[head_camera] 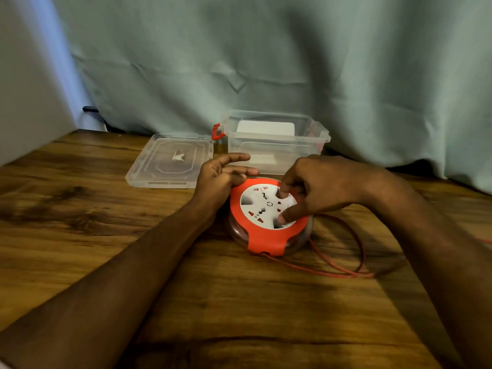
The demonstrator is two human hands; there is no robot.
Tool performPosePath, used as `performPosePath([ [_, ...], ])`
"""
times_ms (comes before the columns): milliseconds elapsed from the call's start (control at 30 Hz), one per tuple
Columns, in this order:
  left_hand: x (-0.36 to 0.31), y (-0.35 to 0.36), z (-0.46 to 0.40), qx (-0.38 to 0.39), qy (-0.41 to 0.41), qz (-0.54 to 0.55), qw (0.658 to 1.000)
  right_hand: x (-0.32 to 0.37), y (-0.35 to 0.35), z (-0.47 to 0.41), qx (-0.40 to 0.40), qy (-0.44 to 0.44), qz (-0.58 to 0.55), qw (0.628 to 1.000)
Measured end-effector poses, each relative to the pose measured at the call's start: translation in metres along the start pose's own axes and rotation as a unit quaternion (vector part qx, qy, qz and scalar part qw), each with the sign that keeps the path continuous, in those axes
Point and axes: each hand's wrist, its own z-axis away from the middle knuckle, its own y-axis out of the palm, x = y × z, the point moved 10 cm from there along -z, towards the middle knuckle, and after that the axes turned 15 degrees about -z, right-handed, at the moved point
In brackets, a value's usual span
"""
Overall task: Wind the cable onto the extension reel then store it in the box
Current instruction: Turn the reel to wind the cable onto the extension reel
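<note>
A wide wood-grain table (80,198) is stretching across the view, with a pale green curtain (266,62) hanging behind it. At the back of the table a clear plastic storage box with red latches (277,153) is standing open, and its clear flat lid (170,163) is lying just to its left. In front of the box, a round red and white extension reel (269,222) is lying flat, socket face pointing up, its red cable outlet tab pointing toward the person. The left hand (221,177) is resting against the reel's left rim, fingers relaxed and spread. The right hand (319,187) is reaching over the reel from the right, its curled fingertips (283,194) pressing into the white socket disc. A thin red cable (354,251) is trailing from the reel's near edge and looping loosely across the table to the right.
</note>
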Motion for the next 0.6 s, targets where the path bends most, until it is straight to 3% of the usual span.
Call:
performPosePath([
  [367,0.005,-0.007,0.000,-0.061,-0.001,-0.011,0.998,0.017,0.005,-0.007,-0.114,-0.008,0.065,0.991],
  [600,0.006,-0.011,0.001,-0.074,-0.004,-0.008,0.997,0.024,0.016,-0.020,-0.143,-0.002,0.027,0.989],
])
